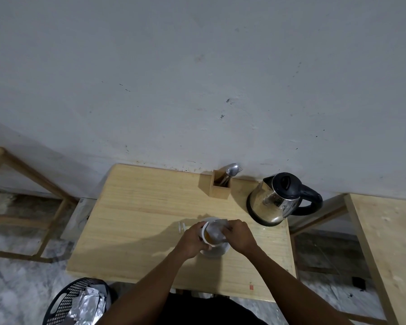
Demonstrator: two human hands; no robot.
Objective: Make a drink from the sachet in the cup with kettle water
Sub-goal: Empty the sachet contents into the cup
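**Sachet tipped over the cup, kettle waiting**

The left hand [192, 240] wraps around the white cup [209, 233], fingers closed on its wall, and tilts the mouth toward the person. The likely reason is to steady it and open the mouth toward the packet. Brownish-orange contents show inside the cup near the lower rim; whether that is powder or liquid cannot be told from here.

The right hand [240, 235] pinches the silvery sachet [217, 228] between its fingers, directly over the cup's mouth and touching or just beside the rim. Holding the packet this close probably keeps the contents from spilling onto the table [138, 219].

Beneath both grips sits a white saucer [217, 252], seemingly there to catch whatever misses. Just to the left of the left hand lie 2 small white scraps [181, 226] on the wood, possibly torn strips, though they are too small to be sure.

Beyond the right hand and well apart from it stands the steel kettle [279, 200], lid shut, handle turned away to the right, where that hand could take it. Behind the cup, near the wall, a wooden holder [219, 187] keeps cutlery upright for stirring.

My judgement: this is the emptying step, with pouring and stirring yet to come. Below the left arm, on the floor, a black basket [77, 301] holds crumpled foil.
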